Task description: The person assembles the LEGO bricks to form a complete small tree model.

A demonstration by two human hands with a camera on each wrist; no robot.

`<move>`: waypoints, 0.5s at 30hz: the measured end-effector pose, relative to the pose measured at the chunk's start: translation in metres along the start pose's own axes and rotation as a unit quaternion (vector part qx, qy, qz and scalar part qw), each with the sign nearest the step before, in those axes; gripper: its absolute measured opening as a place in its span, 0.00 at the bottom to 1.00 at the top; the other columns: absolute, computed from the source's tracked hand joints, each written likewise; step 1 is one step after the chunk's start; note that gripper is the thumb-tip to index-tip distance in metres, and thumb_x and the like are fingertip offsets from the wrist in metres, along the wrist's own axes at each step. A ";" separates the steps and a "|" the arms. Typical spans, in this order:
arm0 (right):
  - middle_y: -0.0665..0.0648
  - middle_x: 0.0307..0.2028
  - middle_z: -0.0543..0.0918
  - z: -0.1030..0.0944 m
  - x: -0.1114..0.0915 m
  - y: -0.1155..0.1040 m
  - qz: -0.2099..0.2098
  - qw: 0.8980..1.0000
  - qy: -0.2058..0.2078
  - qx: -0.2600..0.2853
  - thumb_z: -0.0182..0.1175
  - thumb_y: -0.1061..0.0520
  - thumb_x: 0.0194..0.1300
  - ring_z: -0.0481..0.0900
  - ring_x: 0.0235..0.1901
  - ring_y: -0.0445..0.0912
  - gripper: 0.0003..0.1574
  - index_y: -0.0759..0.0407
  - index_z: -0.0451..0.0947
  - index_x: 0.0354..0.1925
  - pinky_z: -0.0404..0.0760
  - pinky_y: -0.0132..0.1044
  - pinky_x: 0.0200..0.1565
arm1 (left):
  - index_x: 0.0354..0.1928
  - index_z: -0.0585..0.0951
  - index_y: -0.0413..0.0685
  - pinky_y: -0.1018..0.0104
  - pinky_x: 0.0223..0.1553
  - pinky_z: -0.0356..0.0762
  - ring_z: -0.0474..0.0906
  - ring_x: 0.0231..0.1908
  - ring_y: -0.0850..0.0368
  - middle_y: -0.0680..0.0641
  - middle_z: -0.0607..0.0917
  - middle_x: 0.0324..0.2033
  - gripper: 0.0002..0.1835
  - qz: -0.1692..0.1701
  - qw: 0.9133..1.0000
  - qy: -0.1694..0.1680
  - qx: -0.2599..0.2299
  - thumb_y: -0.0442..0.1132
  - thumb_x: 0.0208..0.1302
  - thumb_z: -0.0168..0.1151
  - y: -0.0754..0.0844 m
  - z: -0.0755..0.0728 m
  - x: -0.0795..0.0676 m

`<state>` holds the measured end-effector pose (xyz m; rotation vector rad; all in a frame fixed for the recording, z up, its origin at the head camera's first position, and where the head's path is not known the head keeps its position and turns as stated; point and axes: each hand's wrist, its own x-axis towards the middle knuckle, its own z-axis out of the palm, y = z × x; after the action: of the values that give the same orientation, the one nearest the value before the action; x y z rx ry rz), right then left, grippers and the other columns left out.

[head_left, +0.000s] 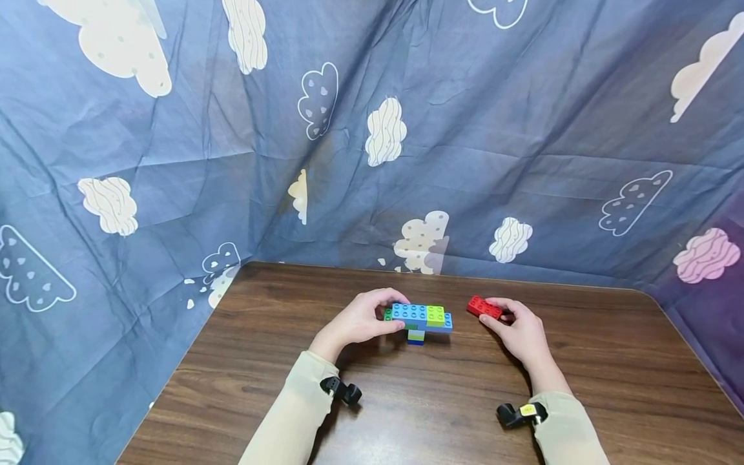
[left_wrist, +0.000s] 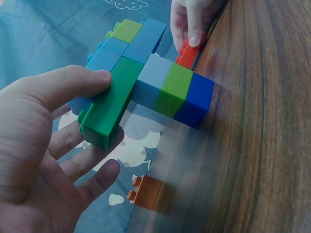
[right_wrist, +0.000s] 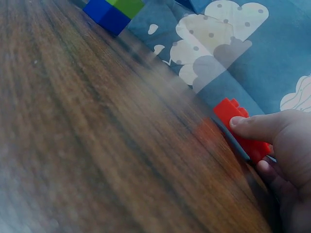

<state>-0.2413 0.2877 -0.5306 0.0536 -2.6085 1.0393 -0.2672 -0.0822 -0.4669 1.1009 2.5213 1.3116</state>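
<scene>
My left hand [head_left: 363,318] grips the left end of a toy-brick build, thumb on the near side and fingers behind. The build's top layer has a blue brick [head_left: 409,311] and a lime brick [head_left: 435,315]. Beneath these lie a green brick [left_wrist: 112,104] and another blue one [left_wrist: 146,40]. A short stem of light blue, lime and dark blue [left_wrist: 194,99] bricks points down at the table. To the right, my right hand [head_left: 519,329] pinches a red eight-stud brick [head_left: 484,307] between thumb and fingers, low over the tabletop; its studs face up.
An orange brick [left_wrist: 148,191] stands on the table beyond my left hand, hidden in the head view. The brown wooden table [head_left: 453,400] runs back to a blue cloud-print cloth [head_left: 349,194] that hangs along its rear and left sides.
</scene>
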 end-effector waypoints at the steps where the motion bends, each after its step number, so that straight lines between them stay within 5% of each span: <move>1: 0.65 0.53 0.89 0.000 0.000 0.000 -0.001 1.000 0.001 0.001 0.78 0.52 0.69 0.85 0.47 0.58 0.27 0.58 0.86 0.62 0.81 0.49 0.50 | 0.61 0.84 0.54 0.54 0.47 0.84 0.81 0.45 0.60 0.54 0.88 0.52 0.20 0.000 1.000 0.000 0.000 0.41 0.69 0.76 -0.001 0.000 0.000; 9: 0.64 0.52 0.89 -0.001 0.001 -0.003 -0.001 0.999 0.014 0.034 0.79 0.52 0.69 0.84 0.44 0.49 0.27 0.58 0.87 0.62 0.75 0.21 0.42 | 0.60 0.85 0.55 0.58 0.46 0.83 0.80 0.45 0.60 0.55 0.88 0.51 0.20 0.002 1.000 0.004 0.000 0.41 0.69 0.77 -0.002 0.001 0.000; 15: 0.63 0.54 0.88 -0.004 0.000 -0.006 0.022 0.996 0.025 0.082 0.78 0.52 0.69 0.79 0.42 0.37 0.28 0.58 0.86 0.64 0.75 0.20 0.42 | 0.60 0.85 0.55 0.63 0.45 0.82 0.81 0.45 0.60 0.55 0.88 0.51 0.20 0.001 1.000 0.004 0.001 0.40 0.69 0.76 -0.001 0.000 0.000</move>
<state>-0.2391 0.2860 -0.5233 0.0089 -2.4852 1.2517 -0.2678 -0.0821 -0.4679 1.1021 2.5280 1.3165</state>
